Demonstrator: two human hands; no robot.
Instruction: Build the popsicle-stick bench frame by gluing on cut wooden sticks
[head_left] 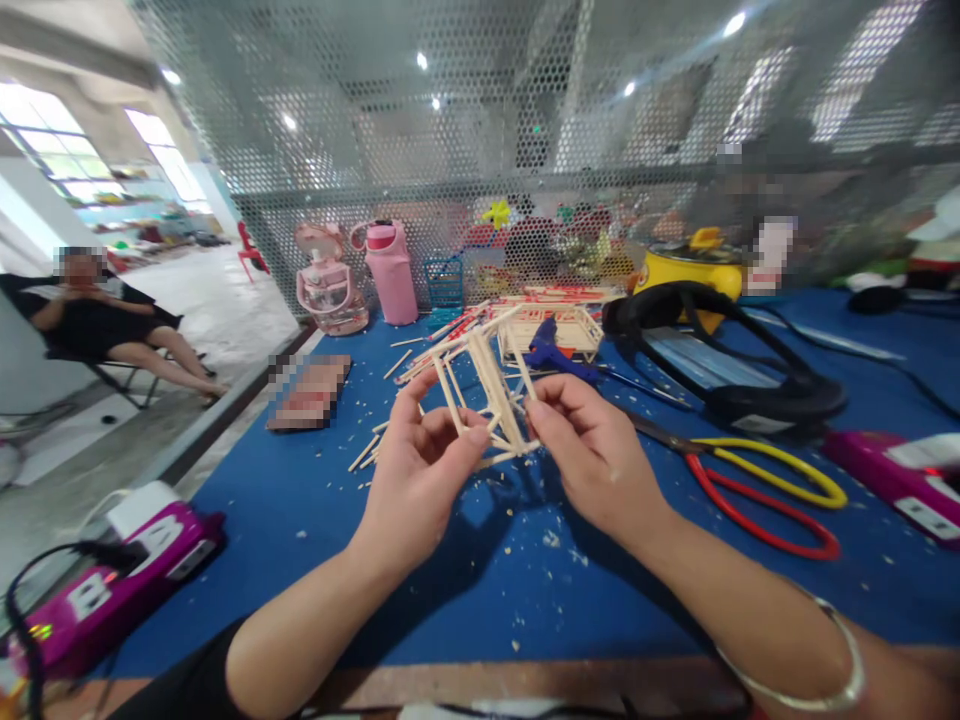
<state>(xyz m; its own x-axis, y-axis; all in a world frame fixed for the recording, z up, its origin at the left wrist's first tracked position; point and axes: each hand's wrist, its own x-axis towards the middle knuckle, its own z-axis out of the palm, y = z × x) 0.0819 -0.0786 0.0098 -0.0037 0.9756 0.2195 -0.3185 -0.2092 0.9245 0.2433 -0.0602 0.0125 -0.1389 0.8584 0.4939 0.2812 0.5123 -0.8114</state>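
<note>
Between my two hands, a small open frame of thin wooden sticks (486,375) is held up above the blue tabletop. My left hand (420,455) grips its left side, thumb and fingers closed around the sticks. On the right side my right hand (589,440) pinches an upright stick between thumb and fingers. Behind the frame lies a blue glue gun (551,345), partly over a flat wooden stick structure (577,325). Loose sticks (367,450) lie left of and behind my hands. Scissors (750,470) with one yellow and one red handle rest right of my right hand.
Purple power strips stand at left (127,585) and right (892,485). A phone (311,392), a clear bottle (334,290), a pink bottle (391,272), a black strapped headset (735,350) and a yellow pot (686,275) surround the work. Perforated metal (420,130) closes the back. A person (112,310) sits far left.
</note>
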